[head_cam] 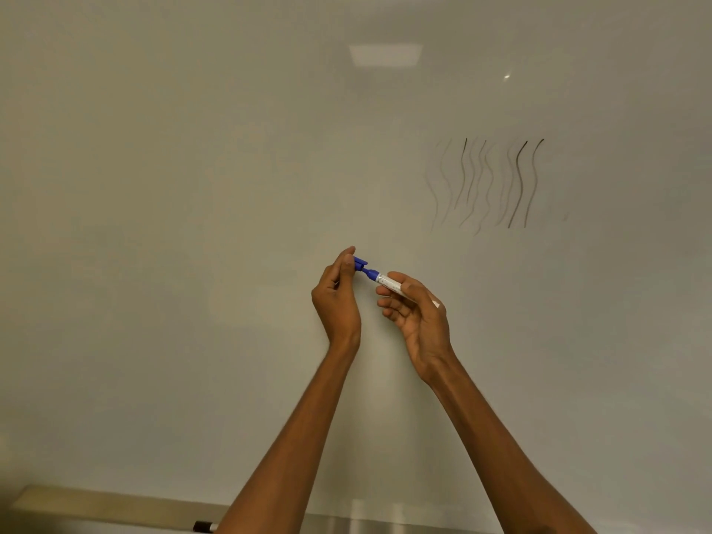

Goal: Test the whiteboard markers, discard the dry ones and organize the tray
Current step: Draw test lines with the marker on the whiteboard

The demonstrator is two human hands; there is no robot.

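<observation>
Head view, facing the board (192,186). Two bare forearms rise from 6 o'clock and meet just below centre, where both hands hold one marker (387,282) in front of the board.

Left hand (337,298): fingers curled, thumb and fingertips pinching the blue cap (360,262) at the marker's 10 o'clock end. The other fingers are folded toward the palm; only the cap is in this hand.

Right hand (418,314): palm turned toward the camera, thumb and forefinger gripping the white barrel. The lower three fingers are loosely bent beneath it, apart from the barrel. The rear end of the barrel is hidden behind this hand.

Marker: tilted, running from 10 o'clock (cap) down to 4 o'clock (barrel). A narrower blue section shows between cap and barrel. Whether the cap is fully seated or partly drawn off cannot be told. The tip is not visible.

Strokes (489,183): a group of wavy, near-vertical dark lines on the board at 2 o'clock from the hands, well apart from them. Those on its right side are darker, those on its left faint.

Tray (115,506): a ledge along the lower edge of the board, at 7 o'clock. On it lies a second marker (203,527) with a black end, partly hidden by the left forearm.

Reflection (385,55): a pale rectangle of a ceiling light on the board at 12 o'clock.
</observation>
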